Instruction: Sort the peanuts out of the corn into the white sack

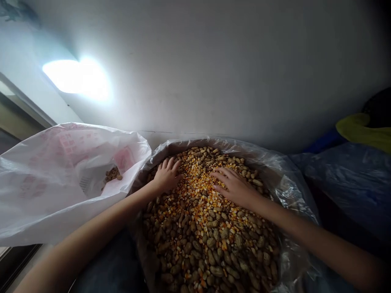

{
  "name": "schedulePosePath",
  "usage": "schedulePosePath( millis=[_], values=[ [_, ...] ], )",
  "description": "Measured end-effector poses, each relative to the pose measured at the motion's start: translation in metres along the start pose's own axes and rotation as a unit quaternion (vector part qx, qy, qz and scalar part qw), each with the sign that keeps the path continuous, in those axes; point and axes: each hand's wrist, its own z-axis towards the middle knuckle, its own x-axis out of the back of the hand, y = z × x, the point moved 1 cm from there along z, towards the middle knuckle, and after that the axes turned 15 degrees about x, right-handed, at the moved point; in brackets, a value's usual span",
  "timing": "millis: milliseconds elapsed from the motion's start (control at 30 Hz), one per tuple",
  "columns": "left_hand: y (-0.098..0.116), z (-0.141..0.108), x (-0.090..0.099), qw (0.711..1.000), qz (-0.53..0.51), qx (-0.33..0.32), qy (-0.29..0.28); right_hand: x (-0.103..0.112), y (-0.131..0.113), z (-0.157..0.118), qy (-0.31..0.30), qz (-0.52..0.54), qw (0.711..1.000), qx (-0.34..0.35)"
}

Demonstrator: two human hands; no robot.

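Loosely spread, the fingers of the left hand (pixel 166 177) and right hand (pixel 236 188) rest over corn kernels (pixel 199 196) and unshelled peanuts (pixel 216 270), with nothing visibly gripped. Both fill a clear plastic bag (pixel 288 189) beside a white bag (pixel 42 175). The corn kernels look light, hard and slippery, best scooped from beneath; the peanuts' brittle shells probably want a gentle pinch around the middle.

It looks like an indoor storage corner, a plain wall (pixel 214 73) behind the clear liner (pixel 291 189) of peanuts (pixel 216 270) and corn (pixel 197 183).
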Motion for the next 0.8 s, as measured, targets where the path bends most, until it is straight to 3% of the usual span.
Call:
schedulePosePath(
  millis=[67,167,233,300,400,500,567,700,800],
  values=[
    [-0.004,0.011,-0.012,0.999,-0.021,0.045,0.017,0.005,0.023,0.004,0.094,0.052,0.989,-0.103],
    [-0.010,0.020,-0.020,0.990,-0.096,0.098,0.032,0.010,0.057,0.009,0.210,0.137,0.923,-0.293],
    [-0.009,0.023,-0.021,0.971,-0.186,0.143,0.043,0.010,0.071,0.014,0.243,0.146,0.896,-0.342],
    [-0.002,0.023,-0.021,0.944,-0.271,0.182,0.053,0.008,0.078,0.022,0.258,0.137,0.891,-0.348],
    [0.021,0.018,-0.026,0.919,-0.343,0.189,0.039,-0.002,0.077,0.037,0.257,0.145,0.888,-0.353],
    [0.047,0.006,-0.031,0.906,-0.387,0.173,0.011,-0.013,0.065,0.053,0.221,0.193,0.898,-0.327],
    [0.059,-0.004,-0.031,0.881,-0.442,0.169,-0.020,-0.018,0.052,0.062,0.184,0.238,0.910,-0.285],
    [0.061,-0.015,-0.017,0.804,-0.566,0.149,-0.103,-0.024,0.022,0.063,0.108,0.337,0.917,-0.186],
    [0.049,-0.009,-0.005,0.803,-0.572,0.128,-0.108,-0.021,0.010,0.052,0.060,0.389,0.908,-0.143]
  ],
)
